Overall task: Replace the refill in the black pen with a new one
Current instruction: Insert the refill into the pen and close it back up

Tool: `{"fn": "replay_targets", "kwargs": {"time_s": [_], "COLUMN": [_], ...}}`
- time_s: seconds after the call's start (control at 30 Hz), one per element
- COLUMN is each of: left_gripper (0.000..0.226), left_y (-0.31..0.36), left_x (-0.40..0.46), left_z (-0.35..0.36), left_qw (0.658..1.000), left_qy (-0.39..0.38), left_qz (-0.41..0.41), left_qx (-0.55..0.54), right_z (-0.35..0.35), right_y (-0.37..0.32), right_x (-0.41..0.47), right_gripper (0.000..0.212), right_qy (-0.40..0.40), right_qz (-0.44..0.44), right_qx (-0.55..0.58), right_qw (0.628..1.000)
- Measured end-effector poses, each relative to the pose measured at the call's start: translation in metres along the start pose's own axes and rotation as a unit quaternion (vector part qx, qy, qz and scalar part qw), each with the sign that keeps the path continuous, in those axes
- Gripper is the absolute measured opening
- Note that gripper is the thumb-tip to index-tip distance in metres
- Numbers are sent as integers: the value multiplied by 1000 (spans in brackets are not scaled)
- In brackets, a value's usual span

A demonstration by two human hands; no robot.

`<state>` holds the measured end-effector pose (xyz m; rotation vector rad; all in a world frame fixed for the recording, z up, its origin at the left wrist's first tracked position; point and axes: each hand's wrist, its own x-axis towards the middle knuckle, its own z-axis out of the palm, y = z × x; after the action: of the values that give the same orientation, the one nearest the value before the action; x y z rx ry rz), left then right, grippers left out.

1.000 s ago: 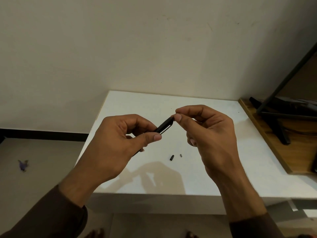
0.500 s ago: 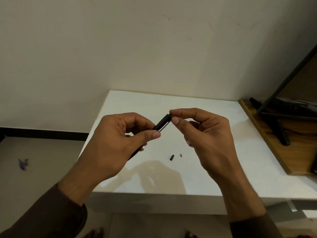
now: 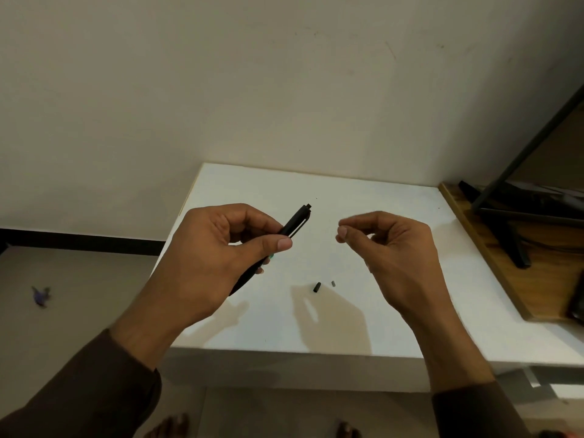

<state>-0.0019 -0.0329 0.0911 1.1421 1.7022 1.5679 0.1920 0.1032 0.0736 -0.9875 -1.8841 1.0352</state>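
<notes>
My left hand (image 3: 218, 260) grips the black pen (image 3: 295, 222) around its middle, above the white table (image 3: 395, 314). The pen's clip end with the push button points up and to the right, and its lower end pokes out under my palm. My right hand (image 3: 392, 248) hovers a short way to the right of the pen, apart from it, with thumb and forefinger curled close together and nothing seen between them. A small black pen piece (image 3: 316, 287) and a tiny grey spring-like piece (image 3: 333, 283) lie on the table between my hands.
A wooden board (image 3: 518, 273) with a black stand (image 3: 518, 213) on it borders the table's right side. A plain wall rises behind the table. On the floor at the left lies a small purple scrap (image 3: 41, 296).
My right hand has let go of the pen's button end and moved off to the right. My left hand keeps its hold on the pen, barely shifted.
</notes>
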Motion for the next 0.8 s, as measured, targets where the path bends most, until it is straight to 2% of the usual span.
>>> {"fn": "replay_targets", "kwargs": {"time_s": [0.07, 0.17, 0.27, 0.4, 0.6, 0.67, 0.8], "left_gripper": [21, 26, 30, 27, 27, 27, 18], "left_y": [0, 0, 1, 2, 1, 0, -2], "left_x": [0, 1, 2, 1, 3, 3, 3], "left_z": [-1, -1, -1, -3, -6, -6, -5], "left_qw": [1000, 999, 999, 999, 999, 999, 999], "left_qy": [2, 5, 11, 16, 22, 26, 19], "left_qz": [-2, -6, -7, -11, -11, -13, -16], "left_qx": [-9, -32, -43, -38, -38, -43, -43], "right_z": [0, 8, 17, 25, 25, 24, 18], "right_y": [19, 40, 47, 47, 47, 44, 23], "right_x": [1, -4, -7, -8, -9, -8, 0], "right_gripper": [8, 6, 16, 13, 9, 7, 4], "right_qy": [-23, -77, -120, -133, -138, -123, -19], "right_qz": [56, 125, 138, 125, 125, 110, 75], "right_qx": [-83, -211, -282, -324, -320, -299, -121], "right_qw": [995, 966, 942, 928, 929, 940, 990]}}
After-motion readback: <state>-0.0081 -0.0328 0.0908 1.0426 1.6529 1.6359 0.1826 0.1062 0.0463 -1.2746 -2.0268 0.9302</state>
